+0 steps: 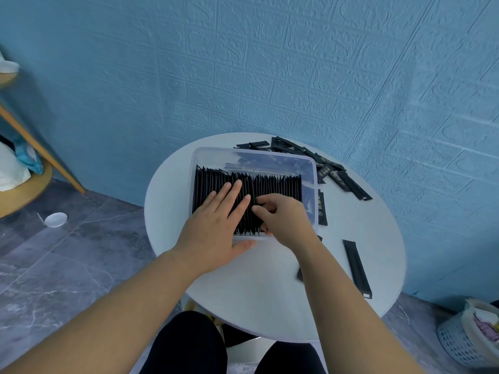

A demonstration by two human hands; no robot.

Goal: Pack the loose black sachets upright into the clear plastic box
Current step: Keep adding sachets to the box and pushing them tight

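Slotting is under way: the row (275, 187) is pressed back by the flat left hand (213, 225), one sachet (253, 204) pinched in curled right fingers (261, 211); loose sachets (297, 151) at the bench's (256, 287) far edge are needed next.

Your box (193, 171): clear smooth plastic. Sachets (278, 184): matt black. Table (243, 287): smooth matt white. Wall (270, 76) at 12 o'clock: embossed, rough.

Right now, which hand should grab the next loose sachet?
The right hand, probably: the loose sachets lie on its side of the box, while the left hand rests flat on the packed row.
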